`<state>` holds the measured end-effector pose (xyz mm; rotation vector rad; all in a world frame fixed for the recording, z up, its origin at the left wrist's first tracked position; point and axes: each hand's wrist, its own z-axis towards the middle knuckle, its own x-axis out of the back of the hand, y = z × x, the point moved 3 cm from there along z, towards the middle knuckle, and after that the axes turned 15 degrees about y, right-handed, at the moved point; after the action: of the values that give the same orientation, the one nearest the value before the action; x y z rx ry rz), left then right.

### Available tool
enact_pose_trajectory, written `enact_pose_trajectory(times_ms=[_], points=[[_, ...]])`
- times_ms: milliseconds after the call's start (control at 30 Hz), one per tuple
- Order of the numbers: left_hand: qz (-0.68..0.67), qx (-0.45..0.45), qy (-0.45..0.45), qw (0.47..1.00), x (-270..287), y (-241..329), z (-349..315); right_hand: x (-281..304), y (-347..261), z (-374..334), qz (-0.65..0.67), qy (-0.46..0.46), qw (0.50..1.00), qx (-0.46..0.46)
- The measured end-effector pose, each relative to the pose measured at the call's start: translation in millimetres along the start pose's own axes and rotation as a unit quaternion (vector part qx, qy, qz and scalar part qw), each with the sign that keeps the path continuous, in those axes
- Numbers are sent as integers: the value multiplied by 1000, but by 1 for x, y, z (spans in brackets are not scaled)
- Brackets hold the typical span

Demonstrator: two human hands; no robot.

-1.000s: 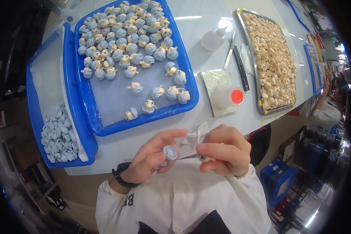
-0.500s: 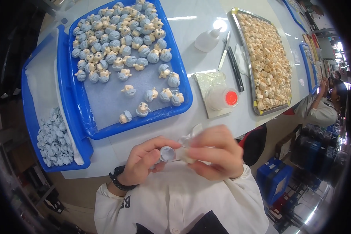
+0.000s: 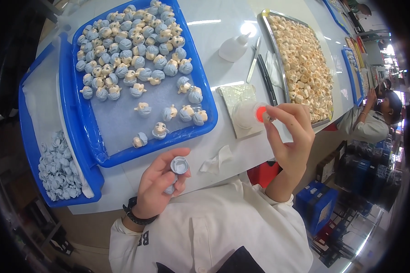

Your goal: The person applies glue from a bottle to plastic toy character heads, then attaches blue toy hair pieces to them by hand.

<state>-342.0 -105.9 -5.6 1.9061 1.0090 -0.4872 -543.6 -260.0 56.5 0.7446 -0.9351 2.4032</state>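
Note:
My left hand (image 3: 154,185) is closed around a grey-blue doll hair piece (image 3: 180,165), its hollow side facing up. A second grey-blue piece (image 3: 170,187) shows lower among the same fingers. My right hand (image 3: 292,134) is raised at the right, thumb and forefinger pinched beside a translucent round container (image 3: 246,114) with a red disc (image 3: 260,113) at its end. Something small and pale shows at the fingertips, too small to name. That container lies on a pale square pad (image 3: 228,93). A crumpled white tissue (image 3: 217,160) lies on the table between my hands.
A blue tray (image 3: 205,132) holds many doll heads with grey-blue hair. Left of it, a blue bin (image 3: 27,123) contains loose hair pieces. A metal tray (image 3: 283,68) of cream hollow pieces, a squeeze bottle (image 3: 233,48), tweezers (image 3: 254,59) and black pens (image 3: 266,78) lie beyond. Someone (image 3: 373,118) sits far right.
My right hand has moved from beside my left hand up and right to the round container. The white tissue now lies uncovered on the table. My left hand shifted slightly left, still gripping the hair piece.

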Motion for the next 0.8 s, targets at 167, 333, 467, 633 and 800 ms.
enact_pose_trajectory(times_ms=[167, 333, 467, 633, 800], points=[[35, -12, 2, 999, 1, -2, 2, 1, 0, -1, -5, -6, 1000, -6], [-107, 94, 25, 990, -7, -1, 2, 6, 3, -10, -8, 11, 999, -33], [-210, 179, -86, 957, 0, -4, 4, 6, 3, -15, 13, 37, 998, -51], [31, 36, -54, 997, -2, 2, -3, 5, -1, -20, 37, 73, 995, -60], [384, -360, -31, 850, -8, 17, -2, -5, -41, -27, 331, -5, 942, -63]])
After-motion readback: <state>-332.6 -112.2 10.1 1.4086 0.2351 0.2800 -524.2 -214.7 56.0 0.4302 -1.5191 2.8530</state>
